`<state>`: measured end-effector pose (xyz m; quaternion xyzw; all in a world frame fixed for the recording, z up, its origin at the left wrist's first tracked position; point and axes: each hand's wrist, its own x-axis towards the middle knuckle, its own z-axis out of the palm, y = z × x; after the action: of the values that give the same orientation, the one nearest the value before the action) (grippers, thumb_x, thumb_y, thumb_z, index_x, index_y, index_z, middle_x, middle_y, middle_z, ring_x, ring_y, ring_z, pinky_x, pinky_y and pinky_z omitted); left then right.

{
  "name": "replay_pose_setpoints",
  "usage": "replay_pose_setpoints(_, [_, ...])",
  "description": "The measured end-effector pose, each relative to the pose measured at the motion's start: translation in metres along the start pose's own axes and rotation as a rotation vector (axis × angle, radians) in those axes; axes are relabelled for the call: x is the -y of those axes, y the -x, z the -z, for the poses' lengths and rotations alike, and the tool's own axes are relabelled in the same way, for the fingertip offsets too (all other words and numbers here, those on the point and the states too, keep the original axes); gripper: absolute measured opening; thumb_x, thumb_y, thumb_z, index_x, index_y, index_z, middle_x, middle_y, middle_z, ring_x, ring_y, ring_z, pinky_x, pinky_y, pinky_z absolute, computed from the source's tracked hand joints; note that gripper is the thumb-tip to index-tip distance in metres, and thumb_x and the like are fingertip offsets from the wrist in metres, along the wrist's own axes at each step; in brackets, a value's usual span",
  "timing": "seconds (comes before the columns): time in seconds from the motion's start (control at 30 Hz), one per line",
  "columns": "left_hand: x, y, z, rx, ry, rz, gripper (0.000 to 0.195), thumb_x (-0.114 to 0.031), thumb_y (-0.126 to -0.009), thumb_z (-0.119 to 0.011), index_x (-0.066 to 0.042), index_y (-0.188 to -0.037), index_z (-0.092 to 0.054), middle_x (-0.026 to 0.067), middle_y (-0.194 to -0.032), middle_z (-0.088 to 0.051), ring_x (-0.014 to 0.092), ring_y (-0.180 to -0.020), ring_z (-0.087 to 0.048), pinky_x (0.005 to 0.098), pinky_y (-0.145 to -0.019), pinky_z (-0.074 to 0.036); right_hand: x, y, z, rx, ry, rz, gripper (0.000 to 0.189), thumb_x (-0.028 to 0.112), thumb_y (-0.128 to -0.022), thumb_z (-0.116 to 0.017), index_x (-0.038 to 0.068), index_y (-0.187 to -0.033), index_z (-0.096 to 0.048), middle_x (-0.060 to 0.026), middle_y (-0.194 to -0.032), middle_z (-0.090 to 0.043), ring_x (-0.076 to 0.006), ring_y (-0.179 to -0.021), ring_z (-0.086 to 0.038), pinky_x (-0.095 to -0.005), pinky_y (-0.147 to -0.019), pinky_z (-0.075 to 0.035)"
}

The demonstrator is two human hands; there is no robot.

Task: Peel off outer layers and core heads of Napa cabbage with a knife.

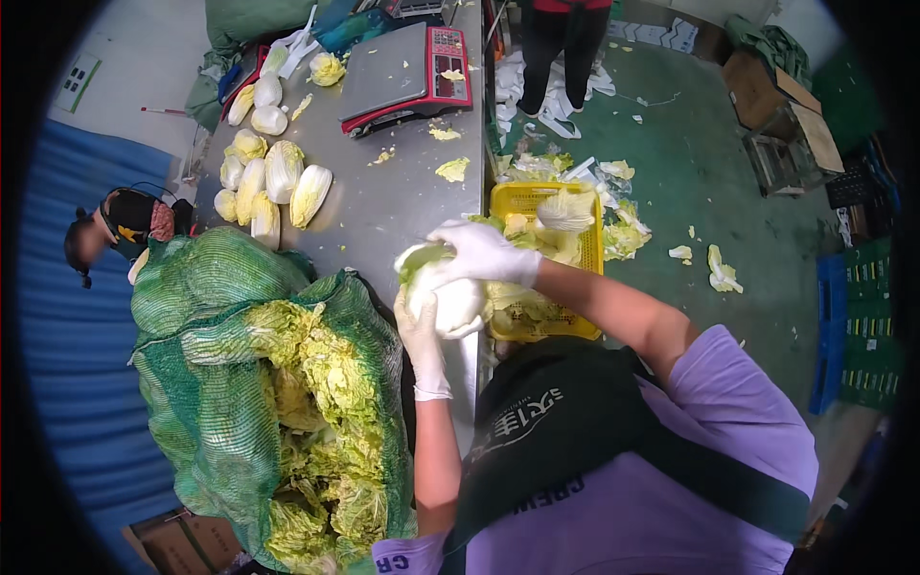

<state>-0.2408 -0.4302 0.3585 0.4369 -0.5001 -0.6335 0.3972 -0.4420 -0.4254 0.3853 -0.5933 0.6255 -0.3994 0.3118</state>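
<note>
Both my hands wear white gloves and hold one napa cabbage (460,305) over the near edge of the steel table (374,172). My left hand (424,338) supports the cabbage from its left side. My right hand (481,251) lies over its top, at a loose green-white outer leaf (424,259). Just right of the table edge, a yellow plastic crate (598,273) holds loose cabbage leaves. Several trimmed napa cabbages (284,171) lie in a group farther up the table. On the left, a green mesh sack (215,417) gapes around many untrimmed cabbages (338,374).
A red and grey digital scale (388,72) stands on the table's far part, with leaf scraps around it. Another person (564,50) stands beyond the crate; a further person (136,223) is at the left. Cabbage leaves (721,269) litter the green floor. Cardboard boxes (773,86) stand at upper right.
</note>
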Motion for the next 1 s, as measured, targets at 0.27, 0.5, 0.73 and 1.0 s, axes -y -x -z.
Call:
replay_pose_setpoints(0.27, [-0.016, -0.004, -0.009, 0.021, -0.025, -0.053, 0.052, -0.015, -0.091, -0.062, 0.004, -0.135, -0.041, 0.0116, -0.127, -0.051, 0.018, -0.117, -0.049, 0.0312, -0.101, -0.038, -0.026, -0.049, -0.011, 0.237, -0.123, -0.086, 0.046, 0.046, -0.065, -0.081, 0.005, -0.084, -0.071, -0.0084, -0.079, -0.069, -0.0153, -0.071, -0.064, -0.0295, -0.066, -0.051])
replay_pose_setpoints(0.5, [-0.007, 0.017, 0.007, -0.041, 0.026, -0.177, 0.04, -0.023, -0.096, -0.055, 0.002, -0.126, -0.048, 0.0094, -0.12, -0.054, 0.017, -0.106, -0.052, 0.0301, -0.093, -0.042, 0.004, -0.037, -0.011, 0.187, -0.144, -0.185, 0.047, 0.046, -0.065, -0.081, 0.005, -0.084, -0.071, -0.0086, -0.08, -0.069, -0.0159, -0.072, -0.064, -0.0302, -0.069, -0.051])
replay_pose_setpoints(0.73, [0.07, 0.077, 0.066, -0.183, -0.341, -0.092, 0.012, -0.001, -0.087, -0.059, -0.001, -0.098, -0.063, 0.0077, -0.106, -0.06, 0.015, -0.094, -0.055, 0.0257, -0.078, -0.047, -0.018, -0.049, -0.004, 0.147, -0.229, -0.276, 0.057, 0.051, -0.064, -0.08, 0.003, -0.093, -0.069, -0.0094, -0.085, -0.068, -0.0189, -0.078, -0.064, -0.0303, -0.073, -0.051])
replay_pose_setpoints(1.0, [-0.062, 0.04, -0.024, -0.203, -1.036, -0.461, 0.08, -0.024, -0.07, -0.08, 0.005, -0.133, -0.04, 0.0212, -0.133, -0.045, 0.034, -0.122, -0.047, 0.0382, -0.104, -0.038, -0.005, -0.034, -0.035, 0.124, -0.274, -0.188, 0.043, 0.042, -0.07, -0.08, 0.005, -0.09, -0.068, -0.0069, -0.076, -0.066, -0.0159, -0.07, -0.063, -0.0286, -0.063, -0.05])
